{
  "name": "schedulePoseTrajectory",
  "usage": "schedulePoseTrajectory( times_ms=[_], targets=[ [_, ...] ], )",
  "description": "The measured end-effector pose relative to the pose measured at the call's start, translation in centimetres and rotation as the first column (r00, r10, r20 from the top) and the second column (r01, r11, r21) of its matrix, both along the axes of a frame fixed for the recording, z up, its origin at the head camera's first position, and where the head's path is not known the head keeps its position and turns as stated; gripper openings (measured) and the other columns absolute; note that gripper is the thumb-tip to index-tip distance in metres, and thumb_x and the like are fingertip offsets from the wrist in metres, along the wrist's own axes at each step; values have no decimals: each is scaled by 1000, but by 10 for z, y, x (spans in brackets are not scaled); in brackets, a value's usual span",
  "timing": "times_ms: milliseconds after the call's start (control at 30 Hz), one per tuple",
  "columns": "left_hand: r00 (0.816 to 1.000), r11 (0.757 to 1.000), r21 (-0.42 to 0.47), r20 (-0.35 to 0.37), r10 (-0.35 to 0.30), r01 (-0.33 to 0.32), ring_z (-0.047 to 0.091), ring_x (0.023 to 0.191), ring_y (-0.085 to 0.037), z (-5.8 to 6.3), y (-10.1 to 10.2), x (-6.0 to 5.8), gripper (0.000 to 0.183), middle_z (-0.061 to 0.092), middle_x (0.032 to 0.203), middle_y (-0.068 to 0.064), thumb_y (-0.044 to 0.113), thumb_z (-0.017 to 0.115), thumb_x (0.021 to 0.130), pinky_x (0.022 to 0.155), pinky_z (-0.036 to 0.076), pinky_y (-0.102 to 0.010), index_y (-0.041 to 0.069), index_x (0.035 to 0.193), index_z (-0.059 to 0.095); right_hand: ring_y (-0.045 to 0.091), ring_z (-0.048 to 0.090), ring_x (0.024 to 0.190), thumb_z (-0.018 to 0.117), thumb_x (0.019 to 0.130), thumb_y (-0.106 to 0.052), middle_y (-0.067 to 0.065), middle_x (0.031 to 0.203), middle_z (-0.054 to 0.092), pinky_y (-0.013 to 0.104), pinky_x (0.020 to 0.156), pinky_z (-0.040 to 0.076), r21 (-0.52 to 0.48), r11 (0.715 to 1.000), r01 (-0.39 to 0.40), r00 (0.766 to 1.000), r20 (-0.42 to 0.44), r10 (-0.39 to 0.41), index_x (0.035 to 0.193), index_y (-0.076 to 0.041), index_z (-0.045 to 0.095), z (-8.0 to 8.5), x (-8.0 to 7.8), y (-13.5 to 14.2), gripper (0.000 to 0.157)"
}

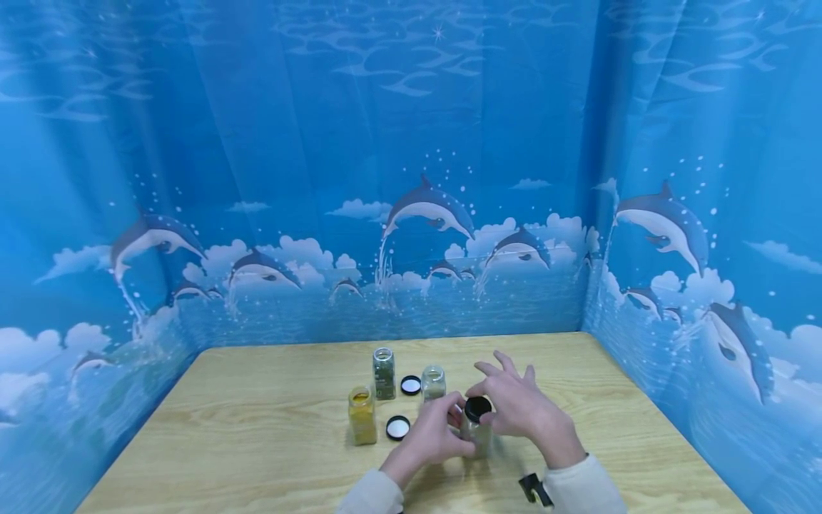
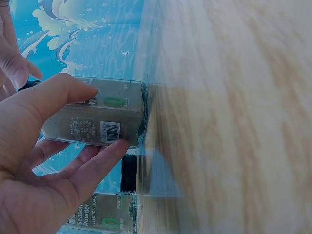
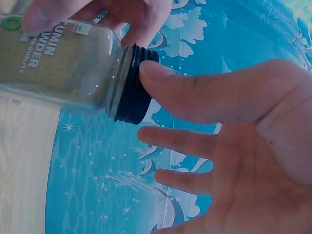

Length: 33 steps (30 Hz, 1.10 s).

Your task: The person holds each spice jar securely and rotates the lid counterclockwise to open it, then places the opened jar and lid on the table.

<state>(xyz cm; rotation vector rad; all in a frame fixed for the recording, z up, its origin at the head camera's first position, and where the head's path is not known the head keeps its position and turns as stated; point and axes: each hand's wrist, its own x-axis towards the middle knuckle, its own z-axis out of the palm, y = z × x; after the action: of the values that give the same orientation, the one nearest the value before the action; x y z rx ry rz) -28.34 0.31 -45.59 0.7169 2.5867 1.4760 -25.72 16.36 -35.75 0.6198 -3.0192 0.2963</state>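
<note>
In the head view, a glass jar of cumin powder [image 1: 477,441] with a black lid [image 1: 477,409] stands upright on the table. My left hand [image 1: 443,432] grips its body from the left, thumb on the near side; the label shows in the right wrist view, on the jar [image 3: 58,63]. At the top, my right hand [image 1: 523,407] has its thumb and index finger at opposite sides of the lid, the other fingers spread away. The right thumb [image 3: 195,95] presses the lid's edge [image 3: 139,87]. Beyond the left hand is an uncapped jar of pale powder [image 1: 433,383].
Left of the hands stand two more uncapped jars, one with yellow powder [image 1: 362,417], one with dark green contents [image 1: 384,375]. Two black lids lie white side up, a nearer lid [image 1: 398,427] and a farther lid [image 1: 411,385]. A black clip-like piece [image 1: 535,490] is by the right sleeve.
</note>
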Motion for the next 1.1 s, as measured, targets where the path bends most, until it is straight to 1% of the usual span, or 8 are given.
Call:
schedulePoseTrajectory(
  times_ms=[267, 367, 467, 600, 733, 900, 967, 1100],
  targets=[
    [1000, 1000, 1, -3, -2, 2, 63, 76, -9, 0, 0, 0, 41, 64, 83, 7, 8, 83, 61, 67, 51, -16, 19, 93, 60, 46, 20, 142, 79, 73, -15, 11, 147, 44, 85, 94, 12, -2, 1000, 1, 1000, 14, -1, 111, -26, 71, 0, 1, 0, 40],
    [1000, 1000, -1, -10, -4, 4, 63, 76, -9, -1, 0, 0, 41, 65, 83, 7, 8, 83, 61, 67, 51, -16, 19, 93, 59, 46, 20, 142, 80, 72, -22, 12, 147, 44, 85, 94, 12, 5, 1000, 1, 1000, 9, -1, 114, -26, 69, 0, 2, 1, 44],
    [1000, 1000, 0, -9, -4, 4, 63, 75, -9, -1, -1, 0, 41, 65, 82, 7, 8, 83, 62, 67, 51, -15, 19, 93, 59, 46, 21, 141, 80, 71, -34, 14, 145, 45, 86, 93, 13, 19, 1000, 5, 1000, -29, -4, 115, -25, 68, 0, 1, 2, 46],
    [1000, 1000, 1, -4, -7, 7, 64, 75, -8, -1, -1, 0, 41, 66, 82, 6, 8, 83, 61, 67, 51, -15, 19, 93, 59, 47, 22, 140, 79, 69, -48, 16, 142, 48, 86, 92, 12, 18, 999, 35, 995, -98, -33, 101, -20, 72, 0, 1, 3, 43],
    [1000, 1000, 2, 4, -9, 9, 64, 75, -8, 0, -1, -1, 41, 66, 83, 7, 8, 83, 61, 68, 52, -16, 20, 92, 59, 49, 23, 140, 78, 67, -54, 16, 140, 50, 86, 92, 12, 11, 998, 56, 990, -132, -54, 82, -20, 73, -1, -1, 3, 38],
    [1000, 1000, 9, 8, -13, 13, 63, 76, -7, -1, -1, -1, 42, 66, 83, 7, 7, 83, 61, 69, 52, -17, 20, 92, 59, 48, 24, 140, 81, 64, -51, 14, 140, 51, 86, 92, 13, 27, 998, 57, 990, -130, -54, 75, -23, 71, -1, -2, 2, 32],
    [1000, 1000, 11, 9, -15, 15, 63, 76, -7, -2, -1, -2, 42, 66, 83, 7, 8, 83, 61, 69, 52, -17, 21, 93, 59, 47, 24, 140, 82, 63, -48, 14, 140, 50, 86, 92, 14, 28, 998, 55, 991, -123, -51, 77, -23, 71, -1, -3, 2, 31],
    [1000, 1000, 12, 13, -14, 14, 63, 76, -7, -2, -1, -2, 42, 66, 84, 7, 8, 83, 61, 69, 52, -17, 20, 94, 60, 48, 23, 140, 85, 64, -36, 13, 142, 48, 86, 92, 12, 27, 999, 39, 995, -96, -36, 89, -23, 74, -1, -1, 2, 30]
  ],
)
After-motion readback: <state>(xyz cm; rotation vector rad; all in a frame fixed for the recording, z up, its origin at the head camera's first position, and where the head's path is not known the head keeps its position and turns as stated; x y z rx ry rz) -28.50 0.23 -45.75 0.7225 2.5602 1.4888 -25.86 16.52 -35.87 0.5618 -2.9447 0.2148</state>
